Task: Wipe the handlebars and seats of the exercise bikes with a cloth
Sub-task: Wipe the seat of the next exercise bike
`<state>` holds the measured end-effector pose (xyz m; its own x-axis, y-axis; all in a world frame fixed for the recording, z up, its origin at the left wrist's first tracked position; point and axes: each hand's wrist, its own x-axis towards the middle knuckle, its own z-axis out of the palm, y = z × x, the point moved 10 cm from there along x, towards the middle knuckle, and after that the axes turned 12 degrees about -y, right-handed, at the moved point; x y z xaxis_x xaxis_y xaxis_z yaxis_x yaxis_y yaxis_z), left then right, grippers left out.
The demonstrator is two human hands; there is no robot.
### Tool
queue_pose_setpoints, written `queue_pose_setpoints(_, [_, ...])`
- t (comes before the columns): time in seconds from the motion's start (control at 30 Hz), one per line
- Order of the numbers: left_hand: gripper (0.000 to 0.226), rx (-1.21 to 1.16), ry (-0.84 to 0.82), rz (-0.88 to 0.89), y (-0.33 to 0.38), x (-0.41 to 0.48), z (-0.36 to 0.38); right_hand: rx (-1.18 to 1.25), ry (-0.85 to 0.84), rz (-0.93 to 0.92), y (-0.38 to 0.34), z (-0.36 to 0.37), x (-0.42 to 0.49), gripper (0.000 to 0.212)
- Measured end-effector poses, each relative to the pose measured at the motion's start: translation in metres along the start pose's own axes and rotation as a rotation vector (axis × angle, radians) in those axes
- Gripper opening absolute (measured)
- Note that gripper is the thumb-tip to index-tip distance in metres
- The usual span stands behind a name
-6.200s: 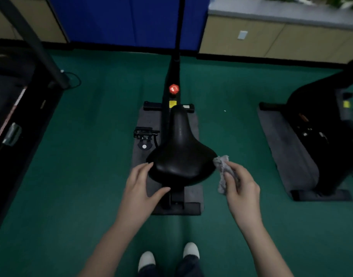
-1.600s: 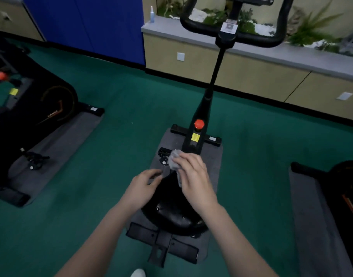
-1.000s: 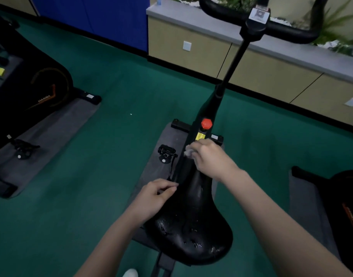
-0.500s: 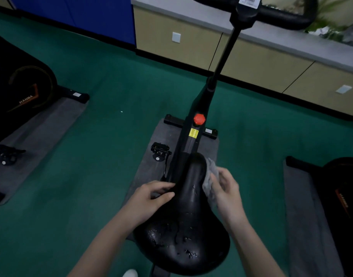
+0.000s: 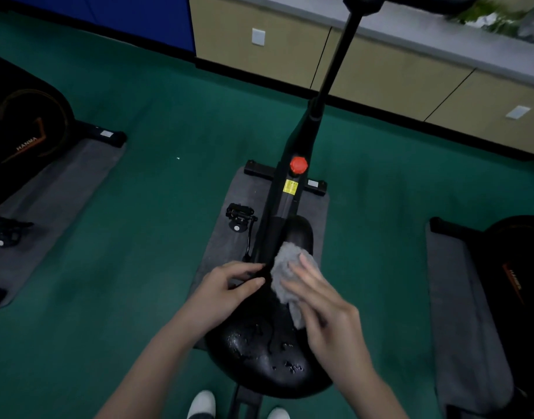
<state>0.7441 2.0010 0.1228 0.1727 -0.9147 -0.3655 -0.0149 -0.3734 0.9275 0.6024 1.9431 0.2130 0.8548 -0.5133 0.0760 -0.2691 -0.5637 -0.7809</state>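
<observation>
A black bike seat fills the lower middle, its wide rear speckled with wet drops. My right hand lies with straight fingers on a grey cloth, pressing it onto the seat's narrow front part. My left hand grips the seat's left edge, thumb on top. The bike's post rises to the handlebars, which are mostly cut off at the top edge.
The bike stands on a grey mat on green floor. Another black bike stands at left, a third at right, each on a mat. Beige cabinets line the back wall. My white shoes show below.
My right hand has moved the cloth from the seat's right side onto its top, fingers now flat over it. The left hand keeps its hold on the left edge.
</observation>
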Motion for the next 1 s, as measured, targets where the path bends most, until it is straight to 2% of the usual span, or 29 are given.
queue_pose_setpoints(0.13, [0.027, 0.007, 0.016, -0.012, -0.003, 0.000, -0.002, 0.037, 0.186, 0.182, 0.028, -0.028, 0.030, 0.041])
queue_pose_setpoints(0.2, [0.025, 0.011, 0.022, -0.019, -0.003, -0.001, -0.003, 0.080, 0.220, 0.258, 0.037, -0.033, 0.041, 0.038])
queue_pose_setpoints(0.33, [0.022, 0.024, 0.020, -0.025, -0.003, -0.004, -0.003, 0.115, 0.134, 0.371, 0.042, -0.025, 0.007, 0.038])
queue_pose_setpoints(0.53, [0.016, 0.093, 0.091, 0.034, 0.003, -0.030, -0.007, 0.367, -0.068, 0.566, 0.090, -0.010, 0.002, 0.031])
queue_pose_setpoints(0.63, [0.022, 0.070, 0.161, 0.092, 0.007, -0.055, -0.012, 0.551, -0.097, 0.571, 0.090, 0.001, -0.009, 0.029])
queue_pose_setpoints(0.7, [0.023, 0.032, 0.187, 0.101, 0.001, -0.069, -0.014, 0.574, -0.084, 0.540, 0.080, -0.009, -0.026, 0.026])
queue_pose_setpoints(0.87, [0.058, -0.033, 0.170, 0.071, -0.014, -0.090, -0.007, 0.616, 0.065, 0.536, 0.087, -0.017, -0.076, 0.027])
queue_pose_setpoints(1.0, [0.110, 0.071, 0.082, 0.018, -0.026, -0.093, 0.007, 0.999, 0.195, 0.671, 0.116, 0.013, -0.088, 0.030])
